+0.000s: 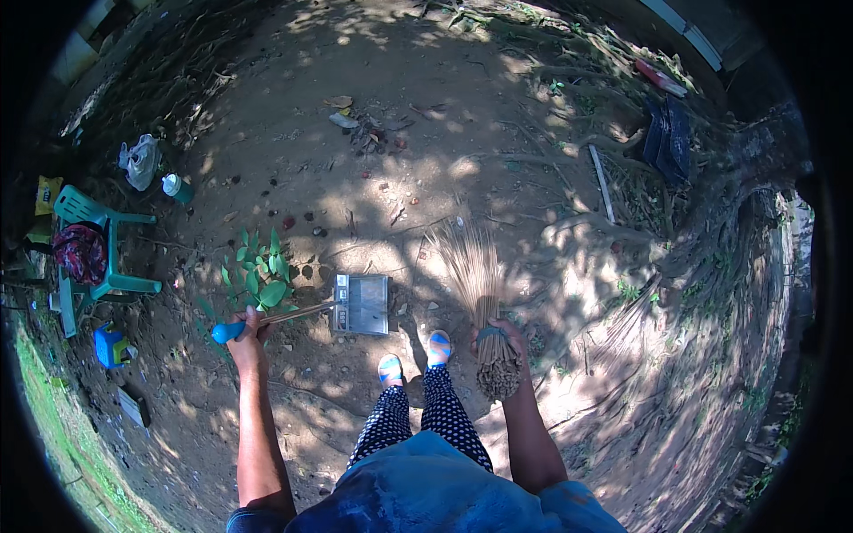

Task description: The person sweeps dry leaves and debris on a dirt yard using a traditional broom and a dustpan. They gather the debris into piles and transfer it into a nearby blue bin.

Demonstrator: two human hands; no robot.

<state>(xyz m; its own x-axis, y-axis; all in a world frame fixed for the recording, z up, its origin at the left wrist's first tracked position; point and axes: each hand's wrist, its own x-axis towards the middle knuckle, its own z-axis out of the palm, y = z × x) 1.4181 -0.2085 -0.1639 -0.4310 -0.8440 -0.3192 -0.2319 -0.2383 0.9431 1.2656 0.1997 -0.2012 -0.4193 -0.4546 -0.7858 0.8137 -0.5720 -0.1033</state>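
My left hand [249, 338] is closed around the thin wooden handle [301, 314] of a dustpan, just beside the blue rounded grip [226, 332] at its end. The dustpan's clear and grey pan [368, 305] is at or close to the ground, in front of my feet. In my right hand [514, 341] is a stick broom [476, 270], held near its teal binding. Its thin bristles fan out ahead over the dirt, and the thick bundled butt points back towards me. A leafy green plant [263, 273] grows near my left hand, partly behind the dustpan handle.
A pile of dry leaves [370, 130] lies farther ahead. To the left are a green plastic chair [110, 283] with a patterned bag [80, 253], a tumbler [177, 188], a plastic bag [141, 161] and a blue stool [110, 346]. Tree roots [600, 226] spread on the right.
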